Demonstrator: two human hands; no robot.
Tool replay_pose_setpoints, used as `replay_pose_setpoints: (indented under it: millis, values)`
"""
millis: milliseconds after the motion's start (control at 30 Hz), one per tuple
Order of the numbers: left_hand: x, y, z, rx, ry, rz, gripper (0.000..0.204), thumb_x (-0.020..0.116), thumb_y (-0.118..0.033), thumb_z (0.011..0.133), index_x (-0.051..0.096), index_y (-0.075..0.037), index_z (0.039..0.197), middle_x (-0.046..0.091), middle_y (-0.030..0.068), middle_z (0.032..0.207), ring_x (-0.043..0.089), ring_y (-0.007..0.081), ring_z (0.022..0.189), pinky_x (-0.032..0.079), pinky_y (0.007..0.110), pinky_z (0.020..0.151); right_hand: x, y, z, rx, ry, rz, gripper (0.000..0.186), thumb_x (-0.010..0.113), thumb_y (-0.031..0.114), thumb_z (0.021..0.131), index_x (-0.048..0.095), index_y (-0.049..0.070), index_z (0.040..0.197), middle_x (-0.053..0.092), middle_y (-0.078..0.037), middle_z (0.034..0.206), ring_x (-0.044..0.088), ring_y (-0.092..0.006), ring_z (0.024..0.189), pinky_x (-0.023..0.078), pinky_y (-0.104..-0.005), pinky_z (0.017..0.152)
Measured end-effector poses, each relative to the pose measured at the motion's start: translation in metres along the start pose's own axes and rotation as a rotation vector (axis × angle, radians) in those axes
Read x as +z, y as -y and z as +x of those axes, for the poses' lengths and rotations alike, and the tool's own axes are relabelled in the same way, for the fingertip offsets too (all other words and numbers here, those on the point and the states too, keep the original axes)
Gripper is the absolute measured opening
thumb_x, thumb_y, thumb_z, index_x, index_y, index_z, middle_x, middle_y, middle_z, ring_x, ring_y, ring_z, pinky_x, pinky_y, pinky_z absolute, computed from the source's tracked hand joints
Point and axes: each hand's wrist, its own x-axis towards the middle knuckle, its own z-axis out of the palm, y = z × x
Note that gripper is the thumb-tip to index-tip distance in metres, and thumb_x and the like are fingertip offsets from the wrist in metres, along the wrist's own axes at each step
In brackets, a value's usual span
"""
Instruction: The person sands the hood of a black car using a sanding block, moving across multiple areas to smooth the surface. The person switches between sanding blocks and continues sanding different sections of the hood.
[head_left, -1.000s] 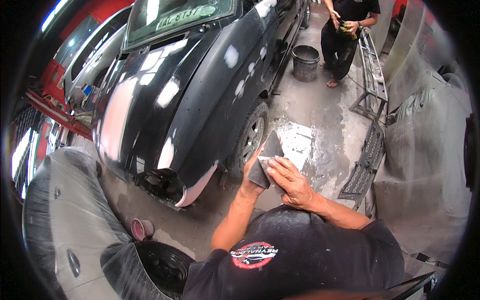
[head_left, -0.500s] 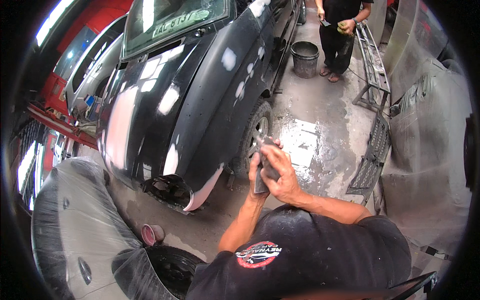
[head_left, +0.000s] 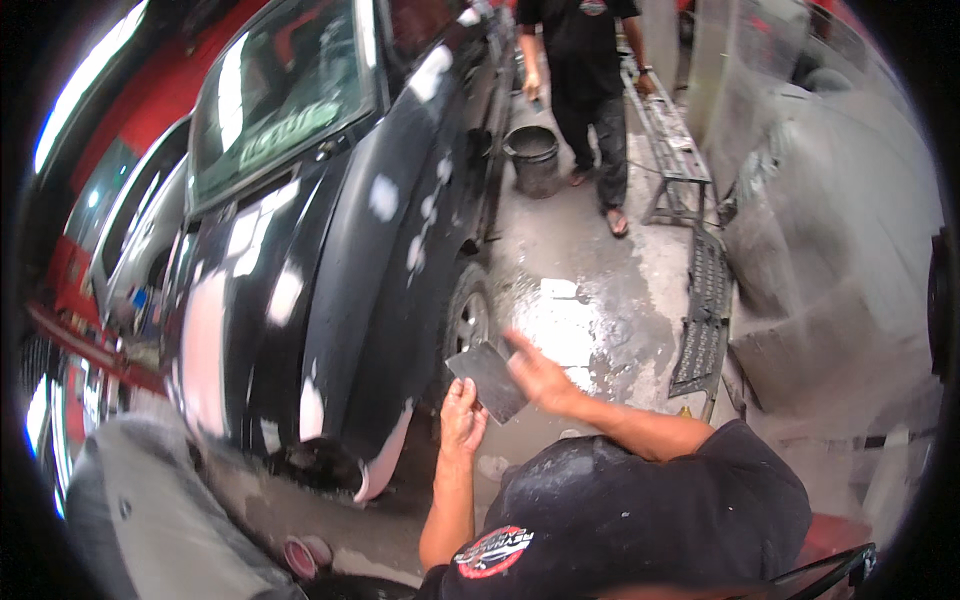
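My left hand [head_left: 464, 418] grips a dark grey rectangular sheet of sandpaper [head_left: 489, 384] at its lower left edge, thumb on top. At the sheet's right side is my right hand [head_left: 543, 378], its fingers stretched out and slightly blurred. Whether that hand touches the sheet I cannot tell. Both hands are in front of my chest, to the right of a black car [head_left: 345, 270]. Pale filler patches [head_left: 383, 197] and a pinkish area [head_left: 206, 335] mark the car's body, and its front wheel [head_left: 470, 318] is just beyond the sheet.
A co-worker [head_left: 585, 90] in dark clothes stands ahead, beside a black bucket [head_left: 532, 160]. Along the right are a metal bench frame [head_left: 672, 160], a black grille panel [head_left: 702, 310] and a plastic-covered vehicle [head_left: 830, 270]. A covered panel [head_left: 150, 500] and a reddish pot [head_left: 306, 555] are lower left.
My hands have parted: the sandpaper, earlier clasped between both, is now spread flat in my left hand. My view has shifted right. The co-worker has stepped nearer.
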Motion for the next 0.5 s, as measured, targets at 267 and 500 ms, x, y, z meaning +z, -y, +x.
replay_pose_setpoints:
  millis: [267,500]
  values:
    - [0.098,0.012,0.006,0.064,0.103,0.083,0.073,0.035,-0.064,0.102,0.049,-0.002,0.138,0.055,0.0155,0.132,0.051,0.0299,0.125,0.039,0.043,0.109,0.013,-0.006,-0.021,-0.379,-0.288,-0.316,0.055,0.061,0.025,0.096,0.048,0.002,0.144,0.052,-0.017,0.145,0.048,-0.0340,0.134,0.034,-0.0445,0.113]
    - [0.149,0.002,0.023,0.094,0.195,0.258,0.080,0.038,-0.069,0.097,0.048,-0.003,0.143,0.054,0.0163,0.136,0.054,0.0294,0.124,0.041,0.044,0.110,0.017,-0.004,-0.047,-0.375,-0.258,-0.259,0.054,0.049,0.034,0.104,0.048,-0.001,0.144,0.052,-0.022,0.144,0.048,-0.0361,0.134,0.035,-0.0442,0.112]
